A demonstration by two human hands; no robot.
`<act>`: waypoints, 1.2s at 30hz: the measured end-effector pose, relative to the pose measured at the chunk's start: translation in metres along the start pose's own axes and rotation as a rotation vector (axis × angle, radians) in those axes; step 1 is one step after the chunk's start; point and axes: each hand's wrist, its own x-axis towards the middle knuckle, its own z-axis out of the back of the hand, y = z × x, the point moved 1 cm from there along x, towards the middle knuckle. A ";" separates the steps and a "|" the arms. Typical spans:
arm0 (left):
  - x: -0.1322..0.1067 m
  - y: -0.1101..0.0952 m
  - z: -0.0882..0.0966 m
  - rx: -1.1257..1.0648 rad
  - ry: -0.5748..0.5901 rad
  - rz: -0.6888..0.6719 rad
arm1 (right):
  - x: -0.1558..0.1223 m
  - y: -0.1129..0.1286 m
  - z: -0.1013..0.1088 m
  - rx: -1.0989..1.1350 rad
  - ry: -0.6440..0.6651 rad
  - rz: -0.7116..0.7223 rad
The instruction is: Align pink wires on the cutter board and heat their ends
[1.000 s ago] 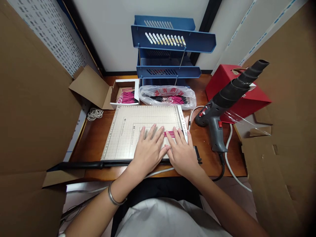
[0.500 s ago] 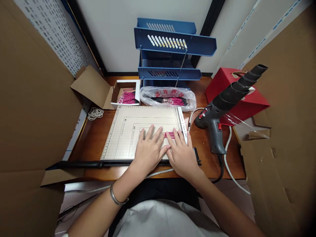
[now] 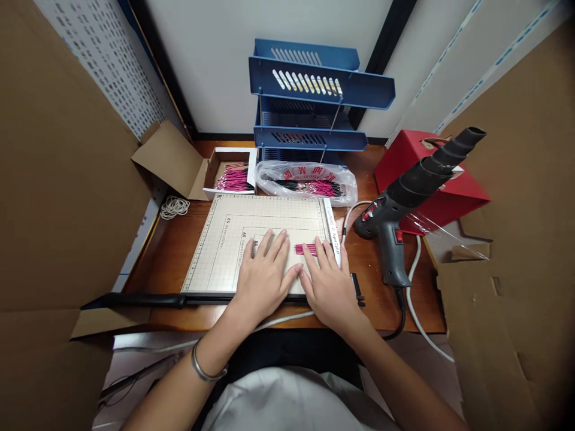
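A red box (image 3: 399, 149) is partly hidden by a heat gun (image 3: 396, 215); a blue rack (image 3: 353, 90) and coiled white loops (image 3: 175, 207) are seen on the table (image 3: 193, 220).

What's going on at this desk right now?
A person has both bare hands palm-down on a paper cutter. The right hand has its fingers over a row of thin pink strands; the left hand lies flat beside it, with no strands visible under it. Behind the cutter, more strands sit in an open white-edged box and a clear plastic bag. A heat gun is off to the right, by a red box.
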 end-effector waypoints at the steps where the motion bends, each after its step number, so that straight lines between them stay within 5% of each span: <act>1: -0.001 0.001 -0.001 -0.010 -0.002 0.017 | 0.000 0.000 0.000 0.002 -0.003 0.000; 36: 0.001 -0.004 0.008 0.068 0.069 -0.028 | 0.002 0.003 0.001 0.069 -0.005 -0.045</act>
